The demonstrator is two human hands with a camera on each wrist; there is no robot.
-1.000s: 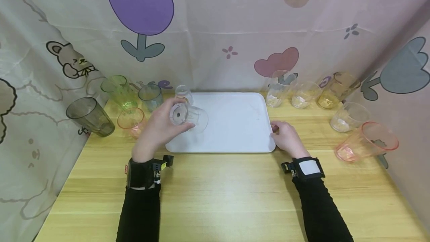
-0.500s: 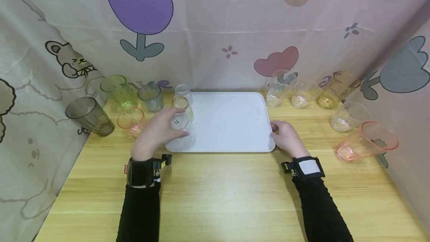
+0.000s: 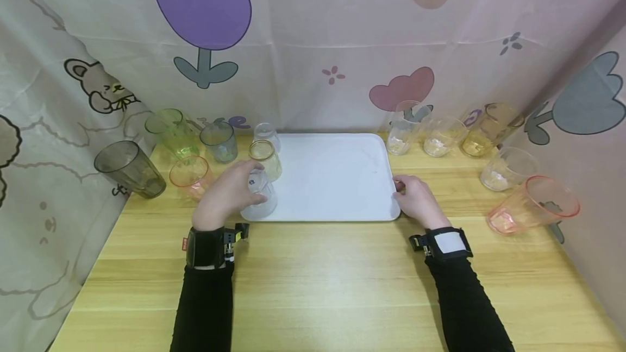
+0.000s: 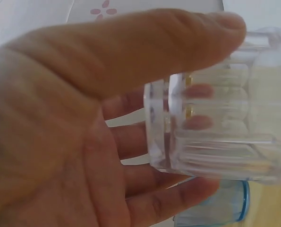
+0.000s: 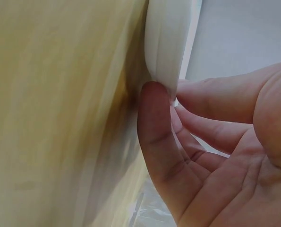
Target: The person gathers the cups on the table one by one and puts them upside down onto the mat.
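On the wooden table [image 3: 318,276], the left hand [image 3: 230,192] grips an unlabelled clear cup [image 3: 260,195]; the right hand [image 3: 415,200] pinches the white tray [image 3: 337,178].

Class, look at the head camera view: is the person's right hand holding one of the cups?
No: the right hand grips the right edge of the white tray, and the clear cup is in the left hand.

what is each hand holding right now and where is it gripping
The left hand grips a clear glass round its side wall, near its upturned base, on the white tray. The right hand pinches the tray's right edge.
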